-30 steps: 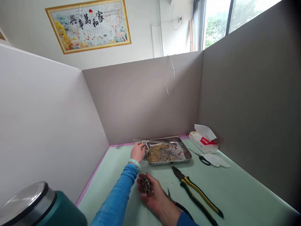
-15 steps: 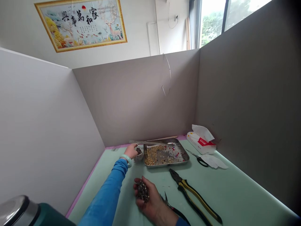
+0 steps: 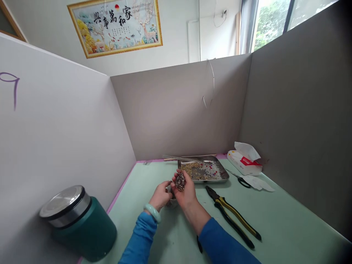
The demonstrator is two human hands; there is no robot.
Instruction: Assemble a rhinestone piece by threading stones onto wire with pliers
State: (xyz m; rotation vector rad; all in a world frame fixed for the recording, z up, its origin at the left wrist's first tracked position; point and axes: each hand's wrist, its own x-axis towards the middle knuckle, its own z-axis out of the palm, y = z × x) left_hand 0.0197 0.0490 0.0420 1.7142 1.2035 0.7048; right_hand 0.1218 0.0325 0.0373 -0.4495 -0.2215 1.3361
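My right hand (image 3: 187,190) is cupped palm up around a heap of small dark, shiny beads (image 3: 180,182). Close beside it, my left hand (image 3: 161,195) has its fingers closed on the rim of a small clear cup (image 3: 172,202), which sits just under the right hand. Dark contents show inside the cup, partly hidden by the hands. Behind the hands lies a metal tray (image 3: 227,178) with gold, clear and red beads spread in it.
Yellow-black pliers (image 3: 233,216) lie right of my hands, and a smaller tool's handle (image 3: 199,245) shows below my right arm. Scissors (image 3: 244,182) and a tissue box (image 3: 243,163) are at the back right. A green flask (image 3: 88,229) stands at left.
My left hand has drawn the cup nearer, from beside the tray. My right hand, still holding beads, has moved forward to meet it. The view has shifted left.
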